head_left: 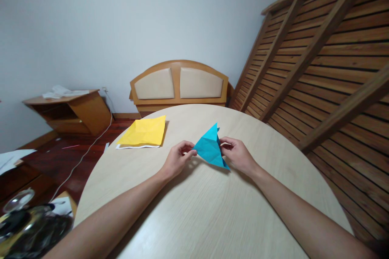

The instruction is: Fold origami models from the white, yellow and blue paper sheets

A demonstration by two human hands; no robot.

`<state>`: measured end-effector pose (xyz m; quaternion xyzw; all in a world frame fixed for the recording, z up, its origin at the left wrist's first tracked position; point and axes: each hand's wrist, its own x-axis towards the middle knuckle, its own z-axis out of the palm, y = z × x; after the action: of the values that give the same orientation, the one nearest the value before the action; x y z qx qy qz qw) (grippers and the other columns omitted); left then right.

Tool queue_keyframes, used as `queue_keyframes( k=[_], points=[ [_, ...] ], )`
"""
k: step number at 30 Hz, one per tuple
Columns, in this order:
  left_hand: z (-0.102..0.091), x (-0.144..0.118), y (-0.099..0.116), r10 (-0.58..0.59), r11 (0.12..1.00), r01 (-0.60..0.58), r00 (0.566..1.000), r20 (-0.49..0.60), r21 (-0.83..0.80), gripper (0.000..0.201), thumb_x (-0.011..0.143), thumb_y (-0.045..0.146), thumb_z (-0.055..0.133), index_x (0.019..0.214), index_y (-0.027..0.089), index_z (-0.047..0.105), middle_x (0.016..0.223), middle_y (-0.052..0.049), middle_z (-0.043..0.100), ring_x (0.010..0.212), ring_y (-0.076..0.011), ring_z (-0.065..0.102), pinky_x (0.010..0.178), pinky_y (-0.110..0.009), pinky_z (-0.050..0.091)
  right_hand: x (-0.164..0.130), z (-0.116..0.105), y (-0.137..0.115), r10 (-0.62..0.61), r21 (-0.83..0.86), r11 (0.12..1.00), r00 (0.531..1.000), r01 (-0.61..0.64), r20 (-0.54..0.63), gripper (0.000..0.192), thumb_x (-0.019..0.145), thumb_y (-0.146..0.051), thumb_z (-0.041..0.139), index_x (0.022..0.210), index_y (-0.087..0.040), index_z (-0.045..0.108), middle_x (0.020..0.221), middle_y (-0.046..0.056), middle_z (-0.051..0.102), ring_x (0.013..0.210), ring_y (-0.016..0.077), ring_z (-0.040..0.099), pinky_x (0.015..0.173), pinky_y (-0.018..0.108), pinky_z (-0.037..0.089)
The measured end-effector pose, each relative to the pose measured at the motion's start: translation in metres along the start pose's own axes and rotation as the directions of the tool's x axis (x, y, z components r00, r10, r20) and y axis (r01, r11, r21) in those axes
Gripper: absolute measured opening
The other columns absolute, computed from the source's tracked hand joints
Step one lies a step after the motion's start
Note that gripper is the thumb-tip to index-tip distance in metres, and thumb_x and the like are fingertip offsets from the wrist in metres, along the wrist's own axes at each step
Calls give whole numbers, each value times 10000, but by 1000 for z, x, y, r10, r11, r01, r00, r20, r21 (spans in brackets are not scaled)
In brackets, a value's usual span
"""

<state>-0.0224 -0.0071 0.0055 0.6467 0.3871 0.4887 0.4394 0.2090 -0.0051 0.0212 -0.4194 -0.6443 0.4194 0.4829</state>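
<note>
A blue folded paper, creased into a pointed triangular shape, is held just above the round light-wood table. My left hand pinches its left corner between thumb and fingers. My right hand grips its right edge. A yellow paper sheet, creased and lying flat with a white sheet edge showing under it, rests on the table to the left of my hands, apart from them.
A wooden headboard with beige panels leans against the wall beyond the table. Slatted wooden frames lean at the right. A low wooden stand sits at the left, with a white cable on the floor and clutter at the lower left.
</note>
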Motion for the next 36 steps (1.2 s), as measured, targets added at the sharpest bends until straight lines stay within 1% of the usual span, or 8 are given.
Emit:
queue_keyframes(
  k=[4,7,10,14,18,26,33,36],
  points=[
    [1,1,1,-55,998,55,998,-15,-16,184,794,319,706,859,149,678,809,-77,743,735,-173,686,622,-267,503,-3,-1,-7,-92,-152,985,991,76,-101,202,781,-346,683,854,-195,796,839,72,781,774,247,716,713,360,557],
    [2,1,3,-111,994,111,993,-26,-13,166,785,298,723,838,145,686,802,-86,748,713,-168,680,616,-268,503,-7,-3,-12,-245,-314,930,960,193,-133,173,839,-317,664,884,-236,810,866,64,789,792,251,725,726,374,561],
    [3,1,3,-158,986,158,987,4,-59,195,779,319,753,822,151,664,790,-87,744,719,-178,689,597,-263,494,-11,-6,-16,-399,-433,829,917,354,-15,168,888,-291,644,927,-271,807,882,52,788,782,241,724,715,377,568],
    [0,2,4,-221,953,235,971,92,-193,388,760,487,785,922,155,664,809,-84,738,714,-186,700,590,-263,498,-13,-12,-18,-481,-449,733,856,511,190,194,929,-277,609,1001,-289,789,953,34,793,863,227,738,792,374,592],
    [-3,3,8,-252,930,265,964,84,-256,542,700,608,801,967,146,709,959,-113,741,757,-176,692,640,-273,520,-14,-16,-18,-564,-474,631,783,613,262,214,959,-263,578,1038,-264,777,973,44,795,890,219,747,799,364,606],
    [-2,1,2,-261,912,298,952,162,-283,491,677,507,867,978,134,761,970,-133,745,753,-151,654,685,-270,497,-14,-18,-21,-582,-544,515,736,663,346,216,956,-260,571,996,-271,782,961,48,800,873,224,752,782,366,596],
    [-7,3,0,-229,918,251,968,107,-307,451,687,454,873,1004,153,765,1067,-139,741,868,-184,676,735,-291,511,-15,-18,-21,-594,-522,522,726,675,346,189,913,-206,617,963,-286,782,968,48,799,865,233,753,767,379,590],
    [-7,2,4,-220,940,235,971,87,-246,438,682,453,870,989,158,769,1012,-133,747,843,-201,682,699,-304,517,-15,-17,-21,-587,-503,563,746,656,314,199,907,-200,608,974,-280,778,969,48,797,874,229,751,774,377,605]
  ],
)
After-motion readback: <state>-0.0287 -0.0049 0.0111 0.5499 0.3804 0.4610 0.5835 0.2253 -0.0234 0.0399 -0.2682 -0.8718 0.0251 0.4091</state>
